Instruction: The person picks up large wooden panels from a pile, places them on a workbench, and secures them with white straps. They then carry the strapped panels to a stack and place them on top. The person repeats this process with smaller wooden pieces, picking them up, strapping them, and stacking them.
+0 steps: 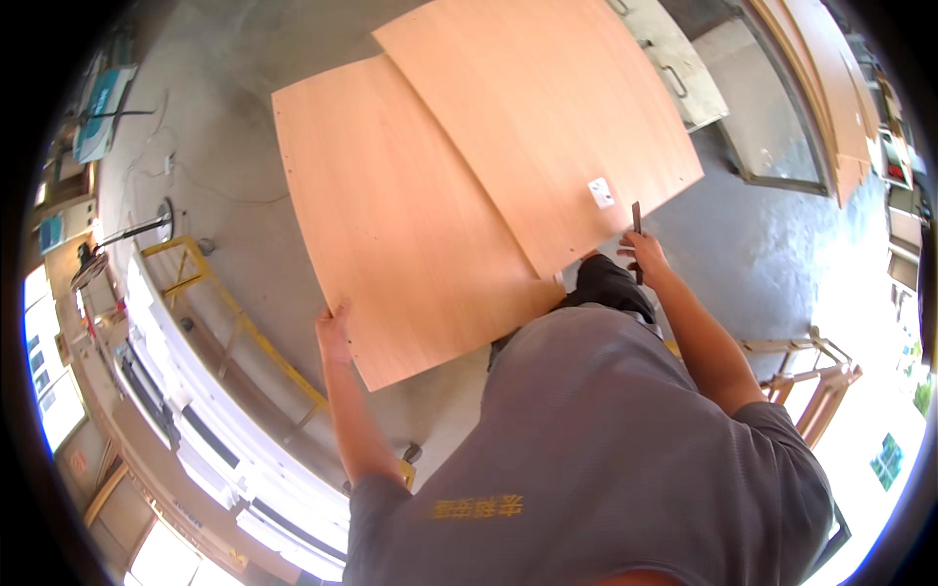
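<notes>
Two light wood-grain panels lie overlapped in front of me. The left panel (381, 215) lies partly under the right panel (528, 107). My left hand (334, 334) is closed on the left edge of the left panel, near its front corner. Beside the front right edge of the right panel, my right hand (645, 256) grips a slim, dark, flat bar-like tool (637, 217), held roughly upright; its exact kind I cannot make out. A small white piece with dark marks (601, 192) sits on the right panel near that tool. Small dark holes dot the panels' edges.
Off to the left stands a yellow metal frame (249, 327) beside long white lengths (195, 420). A pale board with dark handles (679, 68) lies behind the panels. Stacked boards (821, 88) are at the far right, a wooden frame (811, 376) at the near right.
</notes>
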`<state>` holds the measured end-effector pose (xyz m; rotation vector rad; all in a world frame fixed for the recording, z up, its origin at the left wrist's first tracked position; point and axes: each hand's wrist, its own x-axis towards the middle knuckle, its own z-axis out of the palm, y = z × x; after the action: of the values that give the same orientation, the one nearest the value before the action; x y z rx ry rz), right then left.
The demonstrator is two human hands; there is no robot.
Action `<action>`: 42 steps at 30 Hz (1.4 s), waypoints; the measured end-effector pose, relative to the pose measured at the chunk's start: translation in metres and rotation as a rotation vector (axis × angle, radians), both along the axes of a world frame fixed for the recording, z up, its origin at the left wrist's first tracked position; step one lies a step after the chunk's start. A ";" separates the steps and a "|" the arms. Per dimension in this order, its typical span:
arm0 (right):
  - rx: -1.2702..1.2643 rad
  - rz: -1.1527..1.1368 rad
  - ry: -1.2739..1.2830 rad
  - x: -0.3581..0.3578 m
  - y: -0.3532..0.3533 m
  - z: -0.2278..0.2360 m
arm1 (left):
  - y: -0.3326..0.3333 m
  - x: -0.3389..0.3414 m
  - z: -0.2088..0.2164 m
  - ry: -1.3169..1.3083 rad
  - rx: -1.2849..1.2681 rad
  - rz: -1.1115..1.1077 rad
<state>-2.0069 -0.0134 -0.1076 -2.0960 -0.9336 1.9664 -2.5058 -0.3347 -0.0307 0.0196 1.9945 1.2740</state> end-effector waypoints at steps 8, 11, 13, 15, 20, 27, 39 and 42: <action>-0.014 0.632 0.096 -0.076 -0.013 0.011 | -0.044 0.051 0.070 -0.015 0.149 0.102; -0.127 0.813 0.201 -0.097 -0.021 -0.004 | -0.050 0.071 0.093 -0.001 0.142 0.151; -0.030 1.035 0.139 -0.113 -0.033 -0.001 | -0.055 0.083 0.105 0.029 0.159 0.178; 0.121 1.302 0.104 -0.119 -0.040 -0.003 | -0.057 0.089 0.108 0.024 0.163 0.182; 0.180 1.464 0.072 -0.101 -0.075 -0.081 | -0.059 0.078 0.107 -0.003 0.203 0.141; -0.218 0.952 0.247 -0.100 -0.078 -0.063 | -0.061 0.069 0.106 -0.100 0.182 0.263; 0.347 0.793 0.137 -0.076 -0.006 0.089 | -0.067 0.092 0.024 0.009 0.045 0.367; 0.542 0.767 0.093 -0.043 0.011 0.107 | 0.005 0.105 0.030 -0.043 0.093 0.306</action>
<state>-2.0500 -0.0026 -0.0008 -1.4319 -2.1798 1.7227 -2.4004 -0.3292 -0.0006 -0.2756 1.9517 1.5454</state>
